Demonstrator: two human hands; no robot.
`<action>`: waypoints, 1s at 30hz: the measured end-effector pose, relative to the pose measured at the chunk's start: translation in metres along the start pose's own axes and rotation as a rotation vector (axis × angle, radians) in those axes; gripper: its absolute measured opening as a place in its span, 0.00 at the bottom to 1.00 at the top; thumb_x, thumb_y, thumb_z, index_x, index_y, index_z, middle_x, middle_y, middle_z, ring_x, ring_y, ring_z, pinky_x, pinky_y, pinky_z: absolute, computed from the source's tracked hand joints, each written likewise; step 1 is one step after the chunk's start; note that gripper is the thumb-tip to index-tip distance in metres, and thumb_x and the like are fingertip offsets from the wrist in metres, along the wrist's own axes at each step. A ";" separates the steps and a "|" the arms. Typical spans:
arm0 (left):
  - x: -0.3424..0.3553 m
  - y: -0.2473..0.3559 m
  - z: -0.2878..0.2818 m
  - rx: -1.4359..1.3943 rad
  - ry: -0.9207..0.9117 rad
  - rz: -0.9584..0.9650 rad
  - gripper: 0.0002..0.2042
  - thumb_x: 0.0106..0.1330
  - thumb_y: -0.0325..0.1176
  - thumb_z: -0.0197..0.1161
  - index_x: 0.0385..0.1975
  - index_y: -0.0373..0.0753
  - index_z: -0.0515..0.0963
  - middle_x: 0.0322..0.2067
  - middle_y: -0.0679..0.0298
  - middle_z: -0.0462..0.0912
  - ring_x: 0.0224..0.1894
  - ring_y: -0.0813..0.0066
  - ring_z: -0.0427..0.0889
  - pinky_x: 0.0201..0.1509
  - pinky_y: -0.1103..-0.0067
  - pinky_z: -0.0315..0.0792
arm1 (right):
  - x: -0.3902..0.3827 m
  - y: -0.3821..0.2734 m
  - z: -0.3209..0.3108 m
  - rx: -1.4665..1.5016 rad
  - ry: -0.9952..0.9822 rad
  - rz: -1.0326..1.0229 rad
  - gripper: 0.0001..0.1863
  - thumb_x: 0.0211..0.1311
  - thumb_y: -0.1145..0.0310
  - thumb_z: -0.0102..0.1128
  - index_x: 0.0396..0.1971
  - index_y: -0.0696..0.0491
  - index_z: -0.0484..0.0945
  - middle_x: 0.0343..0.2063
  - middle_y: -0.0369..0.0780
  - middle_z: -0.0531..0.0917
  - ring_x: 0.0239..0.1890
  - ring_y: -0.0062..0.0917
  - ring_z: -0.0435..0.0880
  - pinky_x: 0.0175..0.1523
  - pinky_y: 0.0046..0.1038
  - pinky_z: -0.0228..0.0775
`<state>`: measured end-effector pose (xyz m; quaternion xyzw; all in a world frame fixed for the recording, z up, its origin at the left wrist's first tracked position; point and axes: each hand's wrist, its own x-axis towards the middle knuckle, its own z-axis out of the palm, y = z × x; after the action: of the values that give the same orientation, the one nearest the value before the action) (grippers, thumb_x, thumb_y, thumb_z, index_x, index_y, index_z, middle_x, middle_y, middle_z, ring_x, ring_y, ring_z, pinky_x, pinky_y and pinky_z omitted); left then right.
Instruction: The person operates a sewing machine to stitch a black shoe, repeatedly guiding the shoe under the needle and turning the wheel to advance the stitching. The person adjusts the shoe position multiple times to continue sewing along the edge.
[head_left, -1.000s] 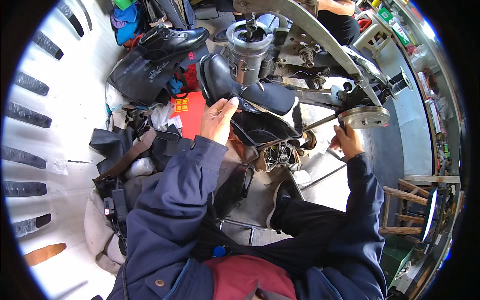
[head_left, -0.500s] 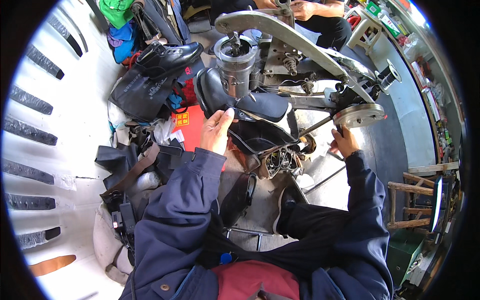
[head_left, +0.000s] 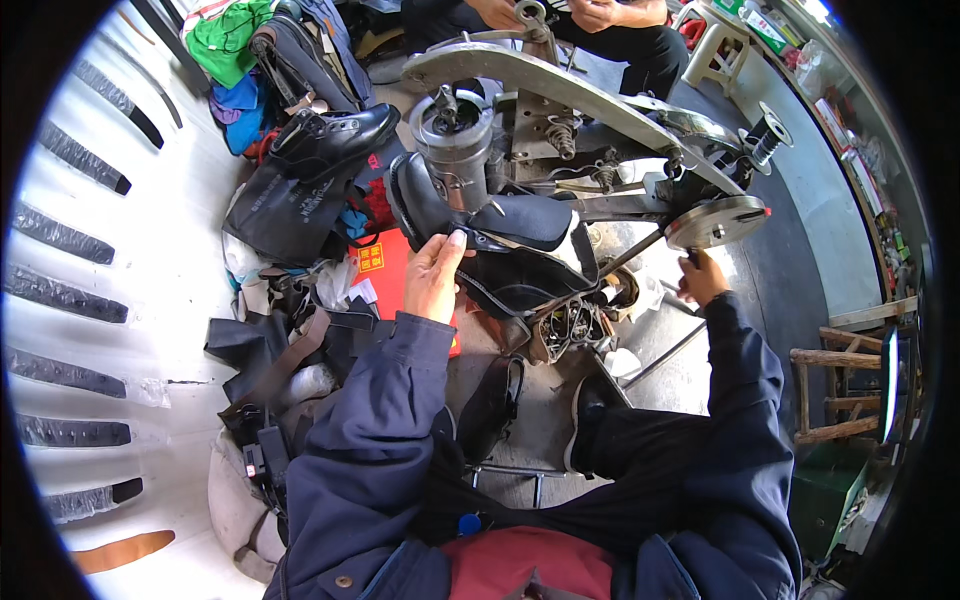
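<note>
A black lace-up boot (head_left: 528, 281) sits under the metal head (head_left: 455, 150) of a hand-cranked shoe-patching sewing machine (head_left: 545, 75), its toe to the left and its padded tongue folded out. My left hand (head_left: 432, 282) is closed on the boot's near edge, thumb and fingers pinching it just in front of the machine head. At the right, my right hand (head_left: 708, 278) is closed round a small dark crank handle (head_left: 691, 258) below the rim of the metal handwheel (head_left: 722, 222). The needle's contact with the boot is hidden.
Another black boot (head_left: 335, 140) rests on a dark bag (head_left: 285, 205) at left. Leather scraps (head_left: 250, 350) and a red packet (head_left: 393, 262) lie nearby. A box of small hardware (head_left: 572, 328) stands beneath the machine. A wooden stool (head_left: 838, 385) is at right. Another person's hands (head_left: 595, 12) show at the top.
The handwheel has turned, and a red mark now shows on its rim. My right hand has shifted slightly with the handle. My left hand keeps its pinch on the boot; the view has tilted slightly.
</note>
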<state>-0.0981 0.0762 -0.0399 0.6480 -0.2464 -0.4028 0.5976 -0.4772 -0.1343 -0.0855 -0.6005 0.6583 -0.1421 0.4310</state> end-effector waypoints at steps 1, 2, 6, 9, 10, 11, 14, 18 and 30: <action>-0.001 -0.001 0.001 -0.009 0.006 0.037 0.13 0.69 0.47 0.59 0.38 0.44 0.80 0.33 0.70 0.83 0.26 0.91 0.72 0.25 0.90 0.66 | -0.011 -0.011 0.010 0.018 -0.073 -0.103 0.17 0.67 0.63 0.53 0.50 0.56 0.69 0.18 0.42 0.79 0.16 0.26 0.81 0.21 0.26 0.72; -0.002 0.000 0.001 0.001 0.013 0.043 0.13 0.68 0.47 0.59 0.38 0.44 0.80 0.33 0.70 0.83 0.26 0.91 0.72 0.25 0.90 0.66 | -0.022 -0.024 0.013 0.051 -0.143 -0.185 0.18 0.68 0.63 0.53 0.52 0.56 0.67 0.18 0.42 0.79 0.16 0.26 0.81 0.20 0.25 0.72; -0.002 -0.001 0.006 0.037 0.045 0.090 0.16 0.69 0.50 0.58 0.32 0.42 0.79 0.29 0.73 0.81 0.20 0.91 0.63 0.21 0.87 0.60 | -0.042 -0.058 -0.042 0.368 0.094 -0.516 0.12 0.67 0.66 0.55 0.37 0.62 0.76 0.20 0.38 0.79 0.19 0.19 0.78 0.24 0.22 0.69; 0.000 0.000 0.003 0.030 0.012 0.083 0.14 0.68 0.47 0.60 0.38 0.42 0.80 0.33 0.69 0.83 0.24 0.91 0.72 0.23 0.90 0.66 | -0.021 -0.044 -0.081 0.176 0.426 -0.483 0.12 0.67 0.64 0.55 0.36 0.59 0.78 0.19 0.35 0.77 0.19 0.18 0.76 0.25 0.22 0.66; 0.002 -0.001 0.003 0.027 0.010 0.085 0.13 0.68 0.46 0.60 0.38 0.42 0.80 0.33 0.68 0.83 0.23 0.90 0.72 0.22 0.90 0.66 | -0.010 -0.031 -0.081 0.088 0.554 -0.409 0.12 0.67 0.63 0.55 0.36 0.58 0.78 0.18 0.36 0.77 0.19 0.19 0.76 0.25 0.23 0.66; 0.002 -0.001 0.002 0.024 0.006 0.086 0.13 0.68 0.46 0.60 0.38 0.42 0.80 0.33 0.68 0.83 0.23 0.90 0.72 0.22 0.90 0.66 | -0.002 -0.016 -0.078 0.001 0.605 -0.384 0.12 0.66 0.63 0.56 0.36 0.58 0.78 0.18 0.37 0.77 0.19 0.20 0.77 0.25 0.24 0.67; 0.005 -0.004 0.002 0.008 0.007 0.078 0.12 0.68 0.45 0.60 0.38 0.42 0.79 0.32 0.67 0.83 0.23 0.90 0.72 0.22 0.90 0.67 | 0.017 0.012 -0.050 -0.021 0.512 -0.095 0.13 0.64 0.62 0.56 0.40 0.57 0.77 0.20 0.40 0.79 0.18 0.25 0.79 0.25 0.28 0.70; 0.005 -0.005 0.003 0.013 0.016 0.055 0.12 0.68 0.45 0.61 0.38 0.42 0.79 0.31 0.67 0.82 0.23 0.89 0.72 0.22 0.90 0.67 | -0.006 -0.007 0.008 0.099 -0.025 -0.006 0.17 0.67 0.65 0.53 0.52 0.57 0.69 0.18 0.42 0.77 0.14 0.27 0.79 0.18 0.26 0.70; 0.010 -0.006 0.004 -0.024 -0.006 0.076 0.11 0.68 0.43 0.61 0.36 0.42 0.79 0.31 0.68 0.80 0.27 0.87 0.74 0.24 0.88 0.68 | 0.011 0.004 -0.066 -0.084 0.651 -0.238 0.10 0.65 0.64 0.57 0.38 0.55 0.77 0.21 0.40 0.80 0.20 0.24 0.79 0.28 0.29 0.71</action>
<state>-0.0972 0.0669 -0.0476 0.6298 -0.2677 -0.3848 0.6194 -0.5271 -0.1656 -0.0541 -0.6134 0.6919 -0.3484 0.1539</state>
